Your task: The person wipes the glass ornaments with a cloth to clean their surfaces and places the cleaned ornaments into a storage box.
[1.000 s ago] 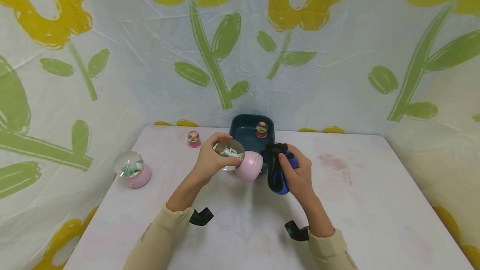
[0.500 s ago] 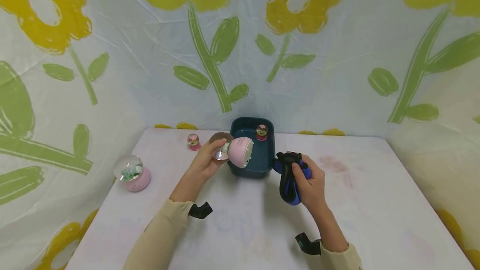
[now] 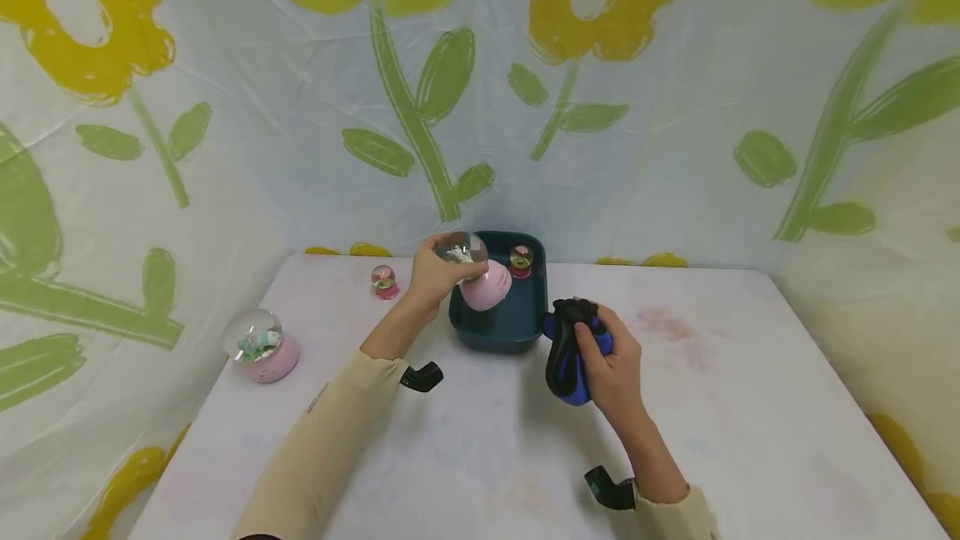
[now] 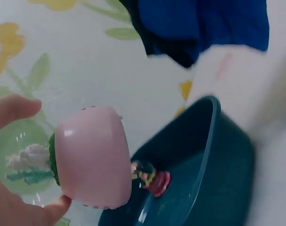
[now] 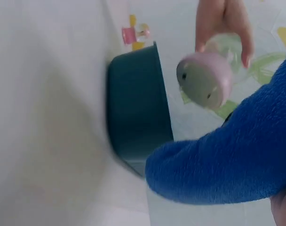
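My left hand [image 3: 433, 275] grips the clear dome of a snow globe with a pink base [image 3: 486, 286], thumb and fingers on either side of it. The globe is held tilted over the dark teal bin [image 3: 498, 338], base downward and to the right. In the left wrist view, a white and green figure [image 4: 30, 162] shows inside the dome. My right hand [image 3: 613, 361] holds a soft blue plush thing with black parts [image 3: 566, 365], beside the bin's right front corner. In the right wrist view this blue plush [image 5: 227, 160] covers much of the scene.
A small snow globe with a red-pink base [image 3: 521, 262] stands in the back right of the bin. Another small one [image 3: 385, 282] is on the table left of the bin. A larger pink-based snow globe [image 3: 262, 347] sits at the table's left edge. Flowered cloth [image 3: 637, 190] hangs behind.
The left hand has carried the snow globe left, away from the blue plush, then up and forward over the bin, turning its base downward. The right hand has shifted slightly right with the plush.
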`<state>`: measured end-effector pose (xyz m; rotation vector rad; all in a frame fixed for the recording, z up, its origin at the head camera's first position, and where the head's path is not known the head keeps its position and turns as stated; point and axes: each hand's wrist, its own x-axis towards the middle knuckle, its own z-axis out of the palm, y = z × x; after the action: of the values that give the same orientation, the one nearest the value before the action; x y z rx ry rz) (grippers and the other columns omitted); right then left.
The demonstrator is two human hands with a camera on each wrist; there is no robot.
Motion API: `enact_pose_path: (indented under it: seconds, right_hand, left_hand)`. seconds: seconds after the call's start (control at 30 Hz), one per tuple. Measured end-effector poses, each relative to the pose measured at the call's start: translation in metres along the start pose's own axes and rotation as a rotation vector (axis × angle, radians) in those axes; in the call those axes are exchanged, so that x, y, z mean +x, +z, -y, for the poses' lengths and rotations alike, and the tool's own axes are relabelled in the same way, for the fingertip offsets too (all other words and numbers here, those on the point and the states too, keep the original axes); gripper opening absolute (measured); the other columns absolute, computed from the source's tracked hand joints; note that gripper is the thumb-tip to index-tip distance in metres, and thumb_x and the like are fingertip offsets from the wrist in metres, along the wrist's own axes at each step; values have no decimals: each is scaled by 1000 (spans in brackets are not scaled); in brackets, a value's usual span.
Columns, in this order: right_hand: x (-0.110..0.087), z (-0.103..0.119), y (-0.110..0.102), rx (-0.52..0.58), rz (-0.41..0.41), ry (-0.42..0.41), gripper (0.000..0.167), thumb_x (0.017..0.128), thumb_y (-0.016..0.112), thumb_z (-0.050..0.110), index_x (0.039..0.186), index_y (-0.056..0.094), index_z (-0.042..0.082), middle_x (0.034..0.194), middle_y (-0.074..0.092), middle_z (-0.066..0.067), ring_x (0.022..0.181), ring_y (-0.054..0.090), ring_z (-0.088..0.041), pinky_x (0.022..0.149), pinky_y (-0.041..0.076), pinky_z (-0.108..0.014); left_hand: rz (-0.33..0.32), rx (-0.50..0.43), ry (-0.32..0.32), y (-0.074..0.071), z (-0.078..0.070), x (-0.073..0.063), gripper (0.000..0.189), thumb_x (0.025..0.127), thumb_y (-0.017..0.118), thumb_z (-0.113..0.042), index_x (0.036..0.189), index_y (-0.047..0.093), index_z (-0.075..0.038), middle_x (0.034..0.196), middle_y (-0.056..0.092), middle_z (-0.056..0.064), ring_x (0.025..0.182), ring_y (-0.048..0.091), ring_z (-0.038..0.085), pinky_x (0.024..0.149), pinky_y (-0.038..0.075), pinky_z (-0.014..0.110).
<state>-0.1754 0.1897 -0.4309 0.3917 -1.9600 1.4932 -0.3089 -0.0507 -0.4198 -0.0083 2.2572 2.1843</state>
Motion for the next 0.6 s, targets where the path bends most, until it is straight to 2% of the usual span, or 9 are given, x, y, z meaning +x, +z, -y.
enact_pose_path:
  seconds: [0.13,0.23,0.43,0.47,0.6]
  right_hand:
    - [-7,-14,-1,256,-137,284,14,98,53,4,101,59,-9,87,63,-5,80,56,-11,70,48,-20]
    - [-6,-21,-1,393,-214,425,21,100,53,16,100,58,-4,88,62,-3,83,55,-16,72,48,-23]
    - [-9,-13,-1,503,-251,621,29,101,52,31,108,58,4,96,60,-3,90,54,-16,78,50,-22]
    - [-10,-11,-1,525,-255,641,29,101,52,31,109,58,4,97,60,-2,91,54,-15,79,50,-22]
    - [-4,-7,-4,580,-261,655,28,102,50,30,110,59,5,96,62,-1,89,57,-12,79,51,-21]
  left_hand:
    - [16,104,86,9,5,14,82,64,91,-15,135,49,-12,126,49,8,108,51,25,84,51,38]
    - [25,171,147,15,7,27,83,64,91,-18,136,51,-13,123,53,7,101,53,25,79,52,38]
    - [48,337,225,24,12,46,87,61,93,-21,138,53,-12,135,53,6,117,51,26,91,48,44]
    - [50,364,231,25,13,49,88,60,93,-21,138,53,-12,137,52,5,124,47,25,94,47,44]
    - [66,430,231,32,9,63,88,61,93,-19,139,52,-14,139,51,6,126,47,28,93,47,44]
